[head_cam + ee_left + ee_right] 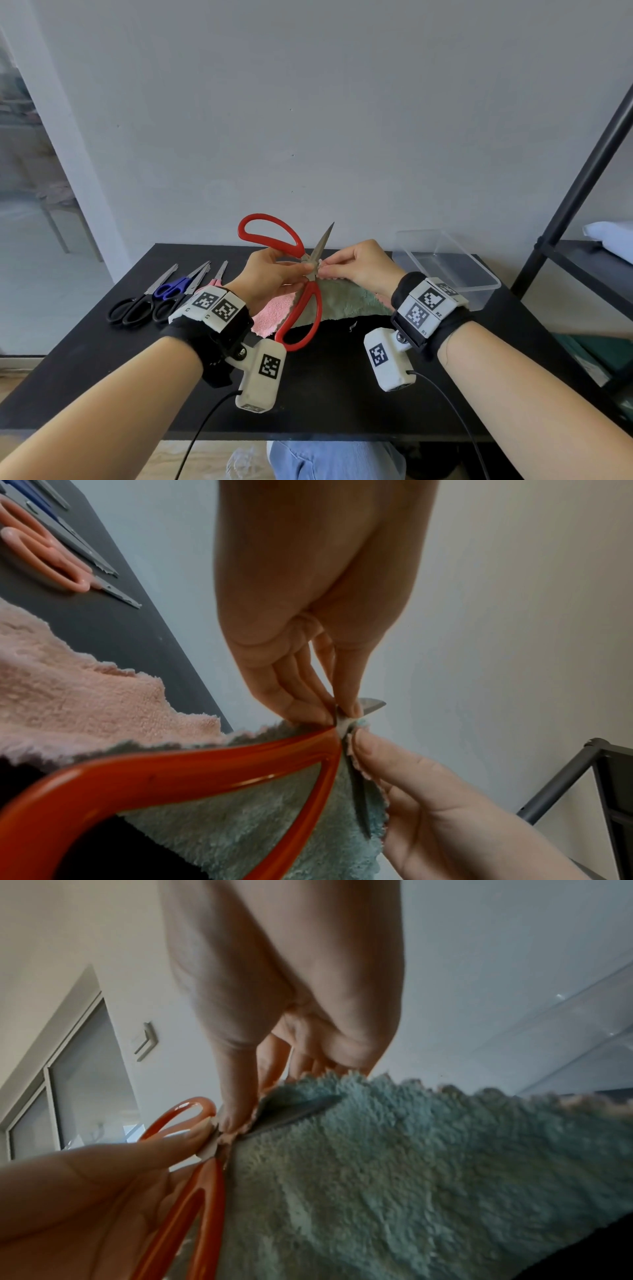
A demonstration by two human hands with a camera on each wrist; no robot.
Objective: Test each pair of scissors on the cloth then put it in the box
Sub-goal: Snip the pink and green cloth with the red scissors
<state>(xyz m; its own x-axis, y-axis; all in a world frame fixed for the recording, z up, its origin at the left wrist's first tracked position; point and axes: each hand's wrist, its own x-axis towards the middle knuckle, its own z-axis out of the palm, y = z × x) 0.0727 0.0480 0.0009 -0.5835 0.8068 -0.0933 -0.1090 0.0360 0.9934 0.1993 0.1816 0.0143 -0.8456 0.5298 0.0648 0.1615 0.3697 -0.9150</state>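
Red scissors (192, 785) up close; spare scissors (132, 310) only head-view.

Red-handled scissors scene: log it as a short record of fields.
tool: large red-handled steel scissors, blades open
left hand: pinches scissors near pivot
right hand: pinches edge of fluffy green-and-pink cloth at blades
box: clear plastic box, no scissors visible inside
waiting: black, blue and pink scissors on black table
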